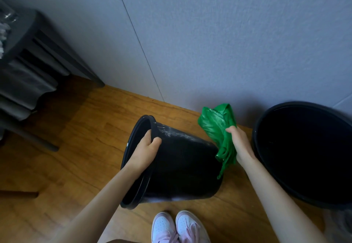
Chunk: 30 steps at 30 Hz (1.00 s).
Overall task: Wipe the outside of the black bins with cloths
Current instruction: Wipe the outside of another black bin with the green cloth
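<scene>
Left hand (145,150) grips the tipped bin's (182,168) rim; right hand (241,143) clutches the cloth (217,126) beside its base. Wiping seems underway; next, press cloth against the bin's wall.

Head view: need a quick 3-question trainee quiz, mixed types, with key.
1. True or false: the left hand holds the green cloth.
2. Where does the left hand grip the tilted bin? A) rim B) base C) side handle
3. How many black bins show?
Key: 1 false, the right hand holds it. 2 A. 3 two; the second bin stands upright on the right.
</scene>
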Tool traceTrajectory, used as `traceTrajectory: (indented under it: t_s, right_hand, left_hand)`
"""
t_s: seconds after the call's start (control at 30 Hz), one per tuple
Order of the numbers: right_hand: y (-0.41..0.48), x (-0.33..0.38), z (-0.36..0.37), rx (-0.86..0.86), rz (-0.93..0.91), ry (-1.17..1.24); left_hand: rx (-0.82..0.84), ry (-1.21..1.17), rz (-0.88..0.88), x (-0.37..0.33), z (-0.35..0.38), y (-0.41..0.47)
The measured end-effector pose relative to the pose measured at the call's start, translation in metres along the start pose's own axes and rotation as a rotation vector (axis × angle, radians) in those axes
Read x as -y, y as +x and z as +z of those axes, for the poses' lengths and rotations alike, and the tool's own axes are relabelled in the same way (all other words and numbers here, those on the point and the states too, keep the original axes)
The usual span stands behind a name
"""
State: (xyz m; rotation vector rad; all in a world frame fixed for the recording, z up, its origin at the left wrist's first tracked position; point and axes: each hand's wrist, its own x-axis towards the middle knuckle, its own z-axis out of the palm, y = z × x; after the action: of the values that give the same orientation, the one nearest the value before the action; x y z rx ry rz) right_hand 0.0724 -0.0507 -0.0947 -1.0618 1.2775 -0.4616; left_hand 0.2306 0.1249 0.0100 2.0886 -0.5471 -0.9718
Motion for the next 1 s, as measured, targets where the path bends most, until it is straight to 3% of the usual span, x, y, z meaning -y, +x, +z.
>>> traceTrajectory:
  t_s: [0.1,0.23,0.4,0.53,0.7,0.8,1.0]
  right_hand:
    - [-0.002,0.007,0.003,0.121,0.156,0.159]
    - [-0.006,0.013,0.002,0.16,0.098,0.308]
    - [-0.016,0.021,-0.007,0.393,0.12,0.556]
    - [-0.027,0.009,0.009,0.324,0.124,0.626]
    - [-0.033,-0.016,0.027,0.166,0.113,0.502]
    - [-0.034,-0.027,0.027,0.071,-0.001,0.383]
    - [-0.042,-0.033,0.027,0.191,-0.236,0.238]
  left_hand:
    - [-0.004,0.015,0.004,0.001,-0.001,0.001]
    - [-0.004,0.0,-0.004,0.001,-0.002,0.001]
    - [-0.007,-0.031,-0.016,0.001,-0.003,0.002]
    - [-0.001,-0.004,-0.001,0.002,-0.003,0.002]
    - [0.002,0.001,0.015,0.0,-0.002,0.0]
    - [0.014,-0.001,0.021,0.001,-0.002,0.0]
    - [0.002,-0.026,-0.003,0.001,-0.004,0.0]
